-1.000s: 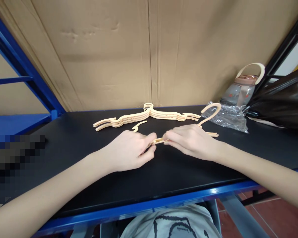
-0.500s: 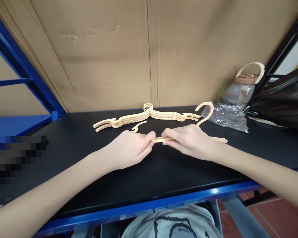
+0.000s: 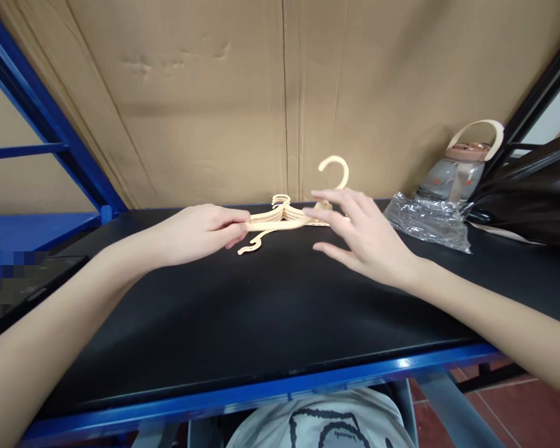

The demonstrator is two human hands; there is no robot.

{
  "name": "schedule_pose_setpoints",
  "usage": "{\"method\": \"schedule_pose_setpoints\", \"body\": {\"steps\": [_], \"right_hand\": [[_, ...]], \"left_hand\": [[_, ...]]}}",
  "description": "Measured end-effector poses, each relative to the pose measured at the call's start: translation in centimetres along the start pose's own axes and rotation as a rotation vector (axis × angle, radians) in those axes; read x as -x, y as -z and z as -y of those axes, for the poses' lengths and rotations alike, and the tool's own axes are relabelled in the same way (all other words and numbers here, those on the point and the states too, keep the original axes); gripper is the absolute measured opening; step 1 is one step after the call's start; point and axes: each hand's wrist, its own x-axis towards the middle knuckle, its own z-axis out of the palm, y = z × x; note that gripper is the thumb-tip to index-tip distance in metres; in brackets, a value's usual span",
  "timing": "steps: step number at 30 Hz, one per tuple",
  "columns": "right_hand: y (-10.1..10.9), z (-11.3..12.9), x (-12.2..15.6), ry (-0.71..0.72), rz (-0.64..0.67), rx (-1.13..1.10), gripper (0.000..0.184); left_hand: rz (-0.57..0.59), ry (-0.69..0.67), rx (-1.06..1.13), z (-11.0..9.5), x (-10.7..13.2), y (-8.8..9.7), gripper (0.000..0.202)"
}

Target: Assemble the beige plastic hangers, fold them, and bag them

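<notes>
A cream clothes hanger is lifted above the black tabletop, its hook standing up at the right. My left hand pinches one end of its arm. Fingers apart, my right hand is beside the hanger's middle and partly covers it; whether a fingertip touches is unclear. Behind lies a stack of matching hangers, mostly hidden by the held one and my hands. Below the held arm shows a notched, curved hanger end; what it joins to is hidden.
On the right of the black table stand a clear bottle with a looped handle and a crumpled plastic bag. A black bag is at the far right. Cardboard forms the back, and a blue frame rises at left.
The hanger has been raised and moved left, its hook now upright. My left hand has shifted left and up along with it. My right hand has loosened its pinch and spread its fingers.
</notes>
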Motion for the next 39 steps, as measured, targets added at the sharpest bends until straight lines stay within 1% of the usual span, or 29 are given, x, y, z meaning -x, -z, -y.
{"method": "schedule_pose_setpoints", "body": {"steps": [3,4,5,7,9,10,11,12,13,14,16,17,18,20,21,23,25,27,29,30,32,35,37,39], "right_hand": [[0.4,-0.7,0.0,-0.090,-0.219,-0.036,0.037],[0.5,-0.9,0.0,-0.127,-0.253,-0.038,0.035],[0.5,-1.2,0.0,-0.173,-0.257,-0.040,0.035],[0.5,-1.9,0.1,-0.288,-0.201,-0.064,0.041],[0.3,-2.6,0.3,-0.421,-0.097,-0.113,0.047],[0.1,-2.9,0.4,-0.479,-0.026,-0.146,0.043],[0.0,-3.2,0.4,-0.519,0.048,-0.182,0.034],[-0.2,-3.4,0.5,-0.541,0.116,-0.220,0.024],[-0.4,-3.5,0.5,-0.549,0.168,-0.262,0.022],[-0.5,-3.5,0.5,-0.553,0.197,-0.307,0.025],[-0.7,-3.3,0.4,-0.557,0.191,-0.387,0.029],[-0.8,-3.2,0.4,-0.560,0.178,-0.414,0.028],[-0.9,-3.0,0.3,-0.560,0.169,-0.431,0.028],[-1.0,-2.8,0.3,-0.555,0.157,-0.434,0.028],[-1.0,-2.7,0.3,-0.549,0.156,-0.431,0.027],[-1.1,-2.7,0.3,-0.543,0.161,-0.432,0.027],[-1.1,-2.7,0.4,-0.542,0.171,-0.443,0.028],[-1.1,-2.6,0.4,-0.547,0.180,-0.452,0.028],[-1.2,-2.6,0.4,-0.548,0.185,-0.464,0.029],[-1.2,-2.5,0.4,-0.548,0.185,-0.476,0.028],[-1.4,-2.4,0.5,-0.539,0.181,-0.507,0.026],[-1.6,-2.2,0.6,-0.507,0.165,-0.549,0.021],[-1.7,-2.1,0.6,-0.494,0.160,-0.582,0.019],[-1.9,-1.9,0.6,-0.483,0.171,-0.620,0.017]], "left_hand": [[-0.059,0.012,0.033,0.5,0.1,0.3,0.032],[-0.072,0.019,0.048,0.6,0.1,0.4,0.032],[-0.080,0.027,0.063,0.6,0.1,0.4,0.033],[-0.103,0.045,0.074,0.8,0.1,0.5,0.034],[-0.140,0.082,0.066,1.0,0.0,0.6,0.036],[-0.160,0.108,0.049,1.0,0.0,0.6,0.037],[-0.178,0.142,0.020,1.1,0.0,0.6,0.039],[-0.187,0.185,-0.023,1.0,0.0,0.6,0.040],[-0.193,0.234,-0.080,0.9,0.0,0.5,0.042],[-0.216,0.278,-0.146,0.6,0.0,0.4,0.042],[-0.334,0.304,-0.276,-0.5,0.1,0.0,0.038],[-0.446,0.261,-0.330,-1.3,0.1,-0.3,0.034],[-0.548,0.184,-0.382,-2.1,0.2,-0.7,0.031],[-0.650,0.009,-0.494,-3.9,0.2,-1.8,0.028],[-0.605,-0.043,-0.546,-4.7,0.2,-2.5,0.026],[-0.453,-0.071,-0.633,-5.7,0.1,-4.0,0.026],[-0.310,-0.011,-0.668,-5.7,-0.1,-5.4,0.024],[-0.184,0.076,-0.689,-5.1,-0.3,-6.5,0.024],[-0.113,0.125,-0.709,-4.3,-0.4,-7.0,0.033],[-0.101,0.126,-0.720,-3.9,-0.5,-7.0,0.036],[-0.095,0.099,-0.740,-3.8,-0.6,-6.9,0.035],[-0.094,0.022,-0.753,-4.6,-0.6,-6.7,0.030],[-0.115,-0.101,-0.717,-5.6,-0.3,-6.9,0.027],[-0.167,-0.286,-0.630,-6.6,0.1,-7.2,0.024]]}}
